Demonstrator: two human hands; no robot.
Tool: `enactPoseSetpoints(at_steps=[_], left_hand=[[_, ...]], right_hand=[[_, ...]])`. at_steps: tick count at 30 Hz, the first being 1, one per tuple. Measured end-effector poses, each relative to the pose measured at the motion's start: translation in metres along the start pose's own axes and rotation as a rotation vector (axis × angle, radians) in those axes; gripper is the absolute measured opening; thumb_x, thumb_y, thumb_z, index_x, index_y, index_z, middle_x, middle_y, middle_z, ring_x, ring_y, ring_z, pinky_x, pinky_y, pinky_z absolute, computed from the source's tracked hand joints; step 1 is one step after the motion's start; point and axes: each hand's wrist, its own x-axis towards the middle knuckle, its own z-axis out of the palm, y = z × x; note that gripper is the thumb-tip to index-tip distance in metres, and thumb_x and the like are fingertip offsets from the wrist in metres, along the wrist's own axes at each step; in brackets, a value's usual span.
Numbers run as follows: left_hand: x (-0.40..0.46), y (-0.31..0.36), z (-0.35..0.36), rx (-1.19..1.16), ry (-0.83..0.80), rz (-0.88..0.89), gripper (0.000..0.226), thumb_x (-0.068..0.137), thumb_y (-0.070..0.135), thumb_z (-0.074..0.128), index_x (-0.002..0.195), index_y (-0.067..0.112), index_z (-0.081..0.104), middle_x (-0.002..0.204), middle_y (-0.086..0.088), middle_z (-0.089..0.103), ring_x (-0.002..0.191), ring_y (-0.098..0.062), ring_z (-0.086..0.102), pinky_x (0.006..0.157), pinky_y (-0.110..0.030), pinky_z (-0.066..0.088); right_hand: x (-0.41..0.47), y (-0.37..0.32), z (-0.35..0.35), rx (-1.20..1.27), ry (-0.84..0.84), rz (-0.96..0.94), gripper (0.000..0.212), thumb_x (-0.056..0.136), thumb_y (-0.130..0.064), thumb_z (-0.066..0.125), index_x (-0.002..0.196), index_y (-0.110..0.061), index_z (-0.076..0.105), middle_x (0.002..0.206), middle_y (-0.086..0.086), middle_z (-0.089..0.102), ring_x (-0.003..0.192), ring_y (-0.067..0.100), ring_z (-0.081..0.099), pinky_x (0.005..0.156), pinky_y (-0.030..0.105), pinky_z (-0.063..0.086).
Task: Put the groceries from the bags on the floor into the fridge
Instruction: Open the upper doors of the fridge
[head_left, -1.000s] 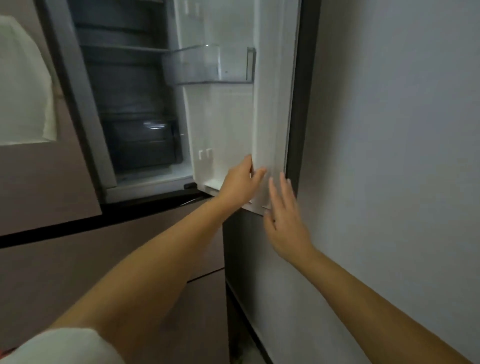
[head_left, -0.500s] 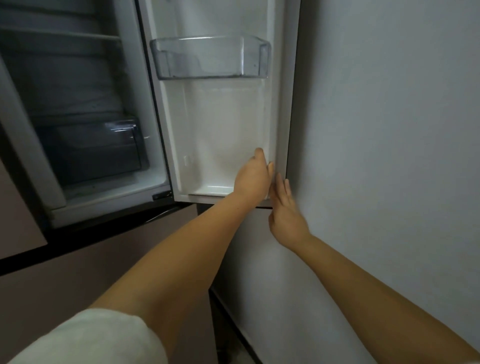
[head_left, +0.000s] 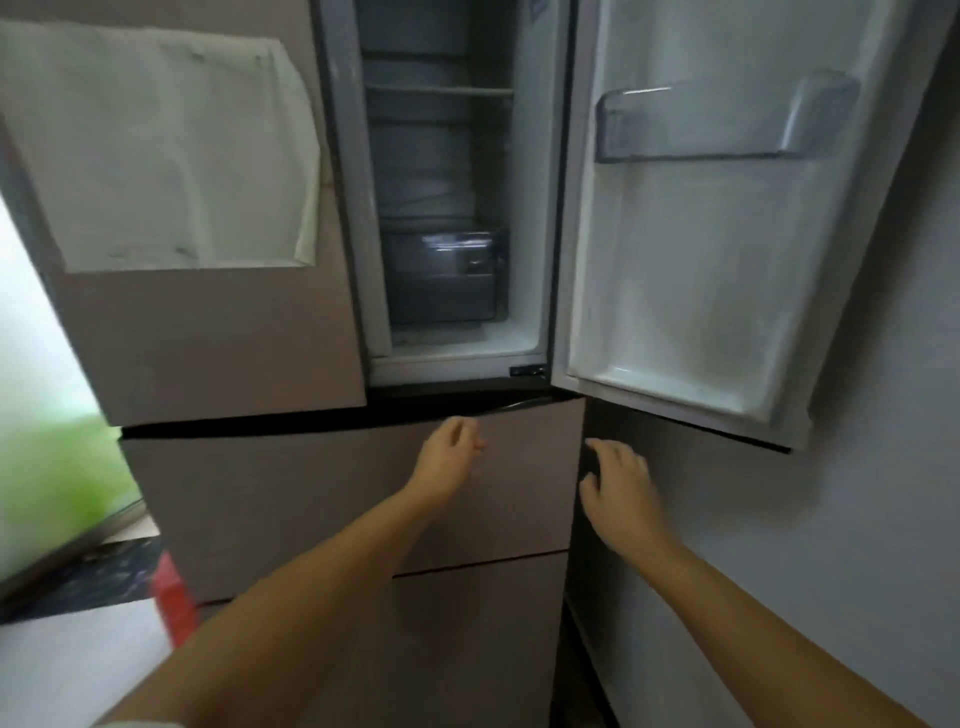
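Both grips, left hand (head_left: 451, 453) and right hand (head_left: 618, 474), hung relaxed and empty below the stiff fridge door (head_left: 701, 260), probably best swung by its edge.

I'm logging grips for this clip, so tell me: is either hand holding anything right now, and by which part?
Nothing is held. The left hand and right hand hang loosely curled in front of the fridge's lower drawer, below the open fridge door.

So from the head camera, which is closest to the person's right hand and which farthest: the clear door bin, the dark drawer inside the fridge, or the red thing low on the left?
From the right hand:
1. Dark drawer, up and left, inside the fridge.
2. Clear door bin, high on the open door.
3. Red thing, low at far left.
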Motion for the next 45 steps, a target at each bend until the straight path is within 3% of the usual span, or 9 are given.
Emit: enactPoseSetpoints(at_steps=[5,12,17,26,30,33,36,42,45], left_hand=[[0.022,-0.019,-0.119,-0.873,0.32,-0.355,0.061,0.102,0.04,0.032,0.143,-0.005,0.025,0.143,-0.025,0.041,0.131,-0.035,0.043,0.102,-0.042,0.041],[0.062,-0.026,-0.168,-1.29,0.472,-0.331,0.077,0.087,0.064,0.043,0.147,0.017,0.029,0.151,-0.013,0.033,0.137,-0.03,0.037,0.113,-0.044,0.033],[0.066,-0.022,-0.165,-1.273,0.502,-0.335,0.075,0.088,0.065,0.039,0.145,0.017,0.032,0.151,-0.012,0.035,0.138,-0.031,0.036,0.109,-0.05,0.037],[0.044,-0.012,-0.157,-1.179,0.599,-0.312,0.075,0.089,0.068,0.033,0.141,0.015,0.039,0.141,-0.012,0.049,0.127,-0.032,0.049,0.105,-0.047,0.042],[0.013,-0.023,-0.171,-1.066,0.727,-0.352,0.077,0.087,0.068,0.037,0.141,0.013,0.038,0.141,-0.01,0.049,0.128,-0.032,0.048,0.107,-0.049,0.04],[-0.027,-0.031,-0.194,-1.075,0.666,-0.329,0.057,0.088,0.06,0.049,0.125,0.016,0.053,0.119,-0.009,0.063,0.113,-0.028,0.059,0.097,-0.046,0.049],[-0.07,-0.031,-0.226,-1.036,0.63,-0.342,0.029,0.08,0.042,0.067,0.086,0.014,0.059,0.077,-0.004,0.062,0.071,-0.015,0.063,0.071,-0.03,0.055],[-0.154,-0.005,-0.282,-0.796,0.728,-0.311,0.039,0.094,0.03,0.045,0.129,0.013,0.045,0.109,-0.017,0.059,0.097,-0.032,0.059,0.086,-0.049,0.047],[-0.175,0.039,-0.292,-0.398,1.087,-0.167,0.048,0.098,0.031,0.037,0.142,0.01,0.037,0.143,-0.017,0.043,0.131,-0.033,0.042,0.107,-0.045,0.035]], right_hand=[[0.054,-0.11,0.045,0.231,-0.137,-0.277,0.041,0.098,-0.018,0.046,0.139,-0.011,0.043,0.142,0.007,0.044,0.129,0.019,0.042,0.101,0.021,0.031],[0.131,-0.234,0.104,0.604,-0.285,-0.276,0.049,0.1,-0.03,0.042,0.146,-0.019,0.03,0.147,0.001,0.041,0.134,0.018,0.039,0.109,0.032,0.034],[0.136,-0.244,0.122,0.74,-0.177,-0.213,0.036,0.099,-0.026,0.045,0.134,-0.017,0.046,0.127,0.0,0.058,0.117,0.015,0.054,0.095,0.028,0.044],[0.108,-0.228,0.113,0.619,-0.091,-0.353,0.049,0.094,-0.028,0.056,0.14,-0.02,0.043,0.135,-0.001,0.056,0.127,0.016,0.05,0.097,0.023,0.039],[0.058,-0.221,0.101,0.472,-0.081,-0.523,0.073,0.09,-0.043,0.057,0.149,-0.035,0.015,0.154,-0.004,0.028,0.136,0.01,0.032,0.106,0.025,0.031],[0.022,-0.222,0.096,0.47,-0.084,-0.728,0.065,0.094,-0.032,0.054,0.148,-0.033,0.018,0.152,0.003,0.026,0.138,0.015,0.03,0.109,0.025,0.029],[0.009,-0.228,0.088,0.476,-0.095,-0.921,0.049,0.095,-0.027,0.047,0.142,-0.018,0.04,0.141,0.009,0.043,0.129,0.02,0.043,0.108,0.04,0.039],[0.001,-0.256,0.058,0.817,-0.105,-0.776,0.045,0.098,-0.015,0.045,0.142,-0.014,0.037,0.144,0.004,0.039,0.132,0.008,0.034,0.108,0.019,0.025],[0.013,-0.283,0.055,0.798,-0.167,-0.751,0.052,0.101,-0.018,0.04,0.149,-0.014,0.022,0.155,0.001,0.024,0.142,0.01,0.02,0.111,0.016,0.012]])
